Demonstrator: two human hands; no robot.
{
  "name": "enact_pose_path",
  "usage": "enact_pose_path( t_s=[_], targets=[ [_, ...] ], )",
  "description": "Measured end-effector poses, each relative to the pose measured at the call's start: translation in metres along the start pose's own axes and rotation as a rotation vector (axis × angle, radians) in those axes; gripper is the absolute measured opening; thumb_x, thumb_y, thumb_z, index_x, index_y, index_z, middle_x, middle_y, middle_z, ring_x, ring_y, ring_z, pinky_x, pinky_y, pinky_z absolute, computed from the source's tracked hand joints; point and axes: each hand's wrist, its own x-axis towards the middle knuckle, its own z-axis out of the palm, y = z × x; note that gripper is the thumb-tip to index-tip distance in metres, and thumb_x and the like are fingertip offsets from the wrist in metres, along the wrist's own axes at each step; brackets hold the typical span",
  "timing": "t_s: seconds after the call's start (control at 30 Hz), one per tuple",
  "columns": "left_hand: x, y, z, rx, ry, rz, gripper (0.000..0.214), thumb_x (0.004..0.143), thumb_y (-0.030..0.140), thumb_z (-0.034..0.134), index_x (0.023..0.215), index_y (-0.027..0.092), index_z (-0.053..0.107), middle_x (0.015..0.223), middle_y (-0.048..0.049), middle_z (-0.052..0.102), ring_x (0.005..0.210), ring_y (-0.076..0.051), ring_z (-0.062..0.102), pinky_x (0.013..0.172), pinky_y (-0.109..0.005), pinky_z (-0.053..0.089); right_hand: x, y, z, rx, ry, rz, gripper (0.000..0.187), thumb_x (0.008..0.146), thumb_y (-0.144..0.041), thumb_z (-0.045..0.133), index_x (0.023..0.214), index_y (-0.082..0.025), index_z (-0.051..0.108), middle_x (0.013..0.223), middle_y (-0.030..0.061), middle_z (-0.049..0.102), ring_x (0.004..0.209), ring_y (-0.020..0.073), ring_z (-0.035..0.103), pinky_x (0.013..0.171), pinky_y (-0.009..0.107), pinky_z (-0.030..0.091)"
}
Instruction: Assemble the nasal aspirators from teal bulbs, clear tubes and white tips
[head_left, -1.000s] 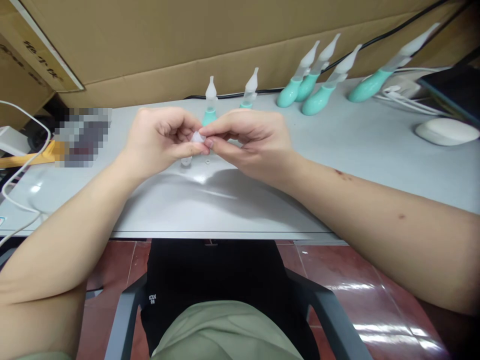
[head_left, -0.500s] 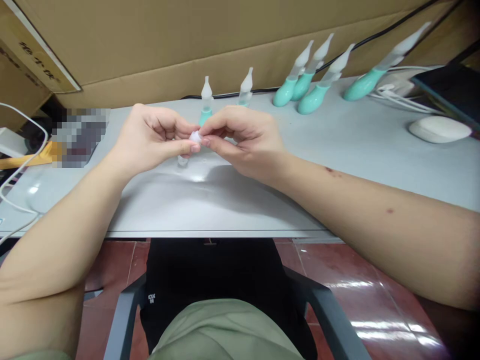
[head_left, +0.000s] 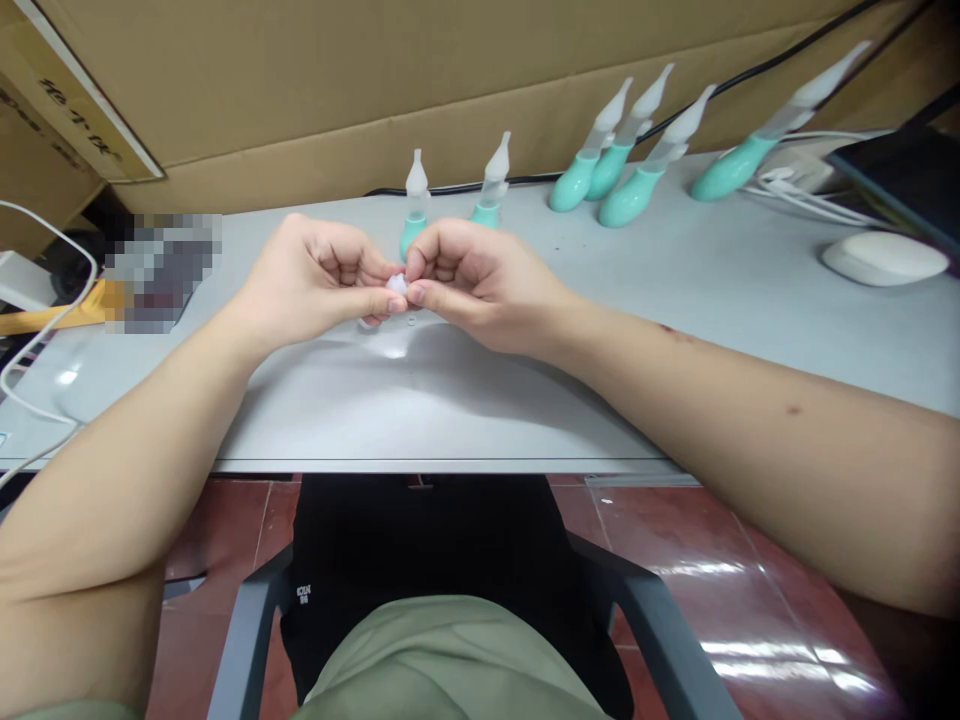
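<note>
Between my fingertips is a small whitish translucent piece (head_left: 397,286), like a plastic cap or fitting; its exact kind is unclear. My left hand (head_left: 311,275) pinches it from the left with thumb and fingers. From the right, my right hand (head_left: 487,275) pinches it with thumb and forefinger. A small clear part (head_left: 367,325) lies on the desk, partly hidden beneath my left fingers. Beside it is a tiny white ring (head_left: 412,321). Just behind my hands stands a nasal aspirator (head_left: 415,205) with a teal bulb and white tip, and another nasal aspirator (head_left: 491,185) stands to its right.
Several more teal nasal aspirators (head_left: 634,195) stand along the back right of the desk (head_left: 450,420). At the right are a white computer mouse (head_left: 885,258) and white cables (head_left: 817,205). A cardboard wall (head_left: 300,90) closes the back. A white cable (head_left: 45,410) hangs at left.
Both hands have shifted slightly to the right and down with the small whitish piece still pinched between them. The tiny ring on the desk shows more plainly now.
</note>
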Motion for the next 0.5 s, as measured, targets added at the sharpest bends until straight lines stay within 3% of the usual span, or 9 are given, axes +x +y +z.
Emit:
enact_pose_path(
  t_s=[0.17, 0.3, 0.5],
  targets=[
    [0.003, -0.001, 0.006, -0.071, 0.074, 0.016, 0.04, 0.078, 0.038, 0.125, 0.085, 0.02, 0.09, 0.073, -0.0035, 0.084, 0.062, -0.023, 0.084, 0.06, -0.034, 0.075, 0.0, 0.004, 0.01, -0.059, 0.201, 0.025, 0.01, 0.119, -0.036, 0.089, 0.121, -0.026, 0.086, 0.112, 0.0058, 0.092, 0.104, 0.0241, 0.088, 0.1, 0.038, 0.078],
    [0.003, 0.0, 0.009, -0.067, 0.131, 0.009, 0.04, 0.08, 0.041, 0.125, 0.087, 0.021, 0.091, 0.075, -0.0044, 0.086, 0.064, -0.022, 0.085, 0.06, -0.033, 0.074, -0.001, 0.004, 0.015, -0.091, 0.274, -0.083, 0.014, 0.12, -0.033, 0.083, 0.12, -0.023, 0.094, 0.12, 0.0078, 0.096, 0.114, 0.0278, 0.092, 0.108, 0.044, 0.079],
    [0.002, 0.003, 0.009, -0.052, 0.12, -0.042, 0.035, 0.076, 0.036, 0.124, 0.086, 0.021, 0.093, 0.072, -0.0034, 0.085, 0.062, -0.02, 0.083, 0.057, -0.029, 0.071, -0.004, 0.005, 0.014, -0.18, 0.303, -0.007, 0.008, 0.117, -0.029, 0.089, 0.11, -0.025, 0.089, 0.107, 0.0059, 0.09, 0.099, 0.0258, 0.085, 0.091, 0.04, 0.075]
  ],
)
